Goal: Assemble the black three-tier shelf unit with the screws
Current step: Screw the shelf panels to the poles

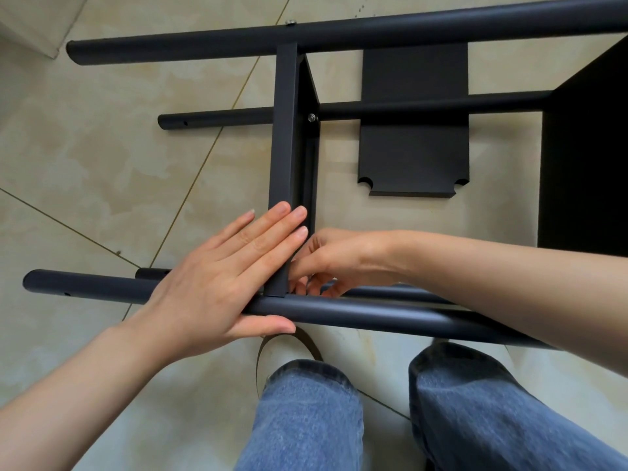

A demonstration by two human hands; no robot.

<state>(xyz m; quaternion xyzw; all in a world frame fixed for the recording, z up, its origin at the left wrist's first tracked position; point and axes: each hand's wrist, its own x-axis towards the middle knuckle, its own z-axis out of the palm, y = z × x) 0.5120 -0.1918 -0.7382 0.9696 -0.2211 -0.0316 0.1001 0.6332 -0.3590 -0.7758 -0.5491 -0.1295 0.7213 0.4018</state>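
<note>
The half-built black shelf unit (292, 130) lies on its side on the tiled floor (85, 158), in front of the person's knees. At the left, the left hand (224, 277) lies flat with straight fingers across the near tube (356, 314) and the end of the upright shelf panel (283, 164), and it presses them together; it grips nothing. Just to the right, the right hand (336, 263) reaches behind this panel to the joint, its fingers curled there, probably around a screw, but the screw itself is hidden, so I cannot tell. To do this step well, I think the flat hand should keep the panel square against the tube, so the holes stay in line while the fingers start the thread softly. Further right, one loose shelf board (414, 147) lies flat on the floor, not yet mounted, and another dark panel (584, 158) stands at the edge.
</note>
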